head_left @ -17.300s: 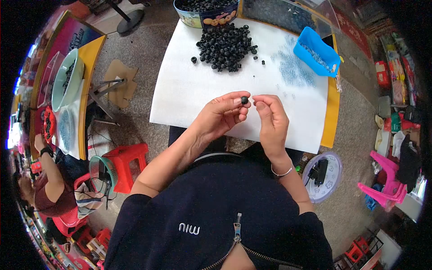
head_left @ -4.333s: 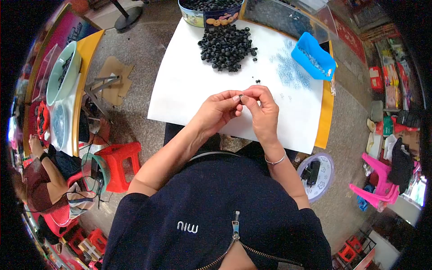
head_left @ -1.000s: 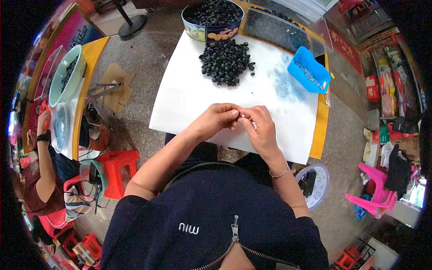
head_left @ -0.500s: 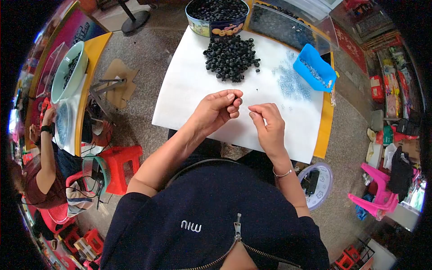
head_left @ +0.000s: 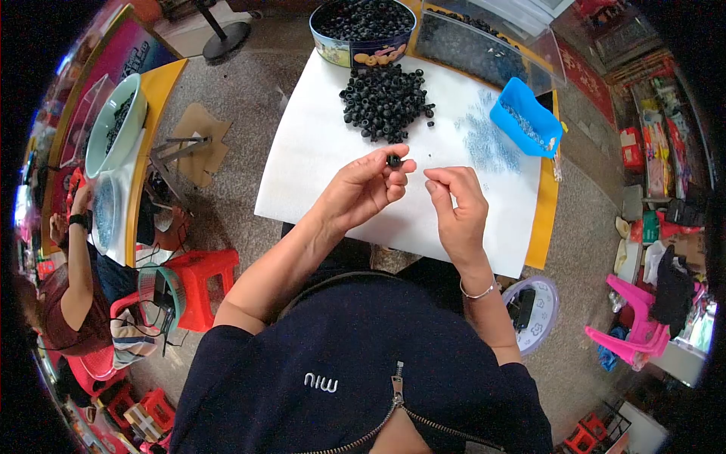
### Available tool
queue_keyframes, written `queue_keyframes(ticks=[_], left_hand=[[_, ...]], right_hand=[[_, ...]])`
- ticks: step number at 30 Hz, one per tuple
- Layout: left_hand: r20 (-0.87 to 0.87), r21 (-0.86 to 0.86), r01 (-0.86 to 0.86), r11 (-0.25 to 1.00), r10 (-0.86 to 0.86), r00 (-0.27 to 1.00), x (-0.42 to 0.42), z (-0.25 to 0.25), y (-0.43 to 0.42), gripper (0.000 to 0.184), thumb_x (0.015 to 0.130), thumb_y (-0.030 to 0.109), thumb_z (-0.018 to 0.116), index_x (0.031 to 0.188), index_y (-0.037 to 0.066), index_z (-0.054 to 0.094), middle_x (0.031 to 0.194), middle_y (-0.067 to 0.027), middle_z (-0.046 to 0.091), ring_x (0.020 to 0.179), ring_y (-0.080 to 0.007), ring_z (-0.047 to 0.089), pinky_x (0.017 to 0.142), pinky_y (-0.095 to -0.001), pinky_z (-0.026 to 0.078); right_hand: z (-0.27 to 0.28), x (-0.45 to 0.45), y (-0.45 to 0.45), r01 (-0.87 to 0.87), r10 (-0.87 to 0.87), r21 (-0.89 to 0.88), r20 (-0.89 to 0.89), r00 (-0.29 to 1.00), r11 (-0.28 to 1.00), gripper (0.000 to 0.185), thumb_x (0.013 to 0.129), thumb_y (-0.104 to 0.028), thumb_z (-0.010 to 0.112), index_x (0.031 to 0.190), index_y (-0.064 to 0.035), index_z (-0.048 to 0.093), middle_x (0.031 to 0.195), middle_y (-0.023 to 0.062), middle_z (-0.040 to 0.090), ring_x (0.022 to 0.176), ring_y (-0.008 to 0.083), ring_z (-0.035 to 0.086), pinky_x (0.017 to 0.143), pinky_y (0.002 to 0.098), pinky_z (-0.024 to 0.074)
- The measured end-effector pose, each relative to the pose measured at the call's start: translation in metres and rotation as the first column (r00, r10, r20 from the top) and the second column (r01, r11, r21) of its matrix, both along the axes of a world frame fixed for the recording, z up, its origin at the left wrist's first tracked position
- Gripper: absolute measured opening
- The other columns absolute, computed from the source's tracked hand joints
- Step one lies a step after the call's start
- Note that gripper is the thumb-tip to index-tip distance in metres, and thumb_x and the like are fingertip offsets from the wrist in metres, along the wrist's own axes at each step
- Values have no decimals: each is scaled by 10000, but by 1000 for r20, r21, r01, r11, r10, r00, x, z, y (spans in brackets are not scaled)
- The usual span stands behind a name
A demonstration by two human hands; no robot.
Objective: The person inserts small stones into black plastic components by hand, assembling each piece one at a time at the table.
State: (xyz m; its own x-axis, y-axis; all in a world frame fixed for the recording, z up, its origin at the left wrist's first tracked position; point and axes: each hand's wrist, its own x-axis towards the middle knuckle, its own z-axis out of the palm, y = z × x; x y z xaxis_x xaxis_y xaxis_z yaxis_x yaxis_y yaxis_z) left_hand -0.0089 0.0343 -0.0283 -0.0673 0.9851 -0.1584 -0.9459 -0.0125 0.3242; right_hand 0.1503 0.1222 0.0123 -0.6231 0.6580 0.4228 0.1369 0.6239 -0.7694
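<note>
l hand (head_left: 354, 193) pinches blk part (head_left: 393, 160) nr blk pile (head_left: 384, 102), r hand (head_left: 461, 208) apart, can't tell if gripping.

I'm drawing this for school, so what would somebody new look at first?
Probably the heap of small black pieces on the white sheet, just in front of the round tin. Next might come the bright blue tray at the sheet's far right, then the left hand in the middle, pinching one black piece.
</note>
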Motion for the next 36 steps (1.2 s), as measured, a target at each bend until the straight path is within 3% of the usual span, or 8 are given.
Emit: queue_keyframes(ticks=[8, 10, 14, 19, 23, 28, 33, 36], left_hand=[[30, 31, 0, 1000, -1, 1000, -1, 10, 3, 348, 930, 213, 590, 1192, -10, 538, 831, -35, 548, 669, -80, 453, 593, -212, 403], [-13, 105, 48, 993, -46, 999, -5, 8, 3, 296, 930, 198, 584, 1144, -4, 551, 791, -15, 530, 634, -67, 431, 569, -215, 377], [-296, -33, -4, 999, -6, 955, 1, 22, 6, 221, 941, 201, 554, 1067, 20, 578, 767, -7, 522, 619, -81, 420, 572, -234, 364], [-543, -50, -47, 998, 12, 840, 5, 20, 18, 314, 983, 160, 479, 1237, -20, 521, 947, -63, 614, 837, -129, 575, 781, -281, 486], [-508, -88, -93, 992, 35, 861, 6, 21, 26, 393, 988, 179, 478, 1322, -23, 434, 1058, -103, 609, 859, -143, 593, 802, -290, 502], [-490, -167, 13, 986, -95, 867, -4, 15, 21, 413, 985, 192, 487, 1335, -17, 422, 1143, -140, 595, 853, -156, 603, 792, -292, 509], [-537, -260, 36, 965, -176, 825, -4, 3, 5, 303, 975, 196, 504, 1204, 1, 545, 1012, -92, 635, 809, -133, 592, 785, -291, 491], [-561, -308, -14, 951, -170, 811, -9, -2, -3, 277, 973, 173, 507, 1188, 4, 551, 991, -87, 635, 795, -139, 597, 761, -286, 497]], right_hand=[[9, -4, 1, -8, 9, 40, -13, 1000, 999, 95, 817, -6, 624, 907, -22, 649, 852, 95, 614, 817, 246, 571, 731, 339, 466], [9, -5, 2, -19, 20, 40, -30, 999, 999, 98, 818, -11, 624, 912, -26, 648, 856, 92, 613, 814, 253, 565, 731, 341, 463], [13, -13, 7, -53, 55, 121, -13, 998, 991, 153, 804, -23, 630, 956, -38, 642, 904, 95, 591, 848, 267, 541, 751, 359, 443], [12, -24, 21, -63, 8, 383, 144, 990, 922, 208, 788, -82, 610, 995, -73, 630, 957, 80, 544, 874, 263, 496, 767, 396, 373], [9, -30, 38, -130, 78, 403, 143, 987, 906, 155, 766, -101, 627, 914, -62, 597, 937, 100, 554, 869, 286, 513, 775, 413, 388], [35, -54, 137, 87, -152, 616, 54, 987, 783, 185, 780, -169, 644, 931, -68, 610, 938, 112, 582, 930, 313, 533, 821, 427, 404], [61, -82, 228, 314, -345, 701, -103, 933, 641, 246, 828, -261, 629, 984, -71, 644, 974, 134, 608, 943, 323, 545, 829, 425, 417], [36, -72, 189, 189, -237, 562, 13, 971, 805, 230, 812, -242, 643, 967, -72, 663, 981, 129, 613, 946, 321, 549, 832, 435, 420]])
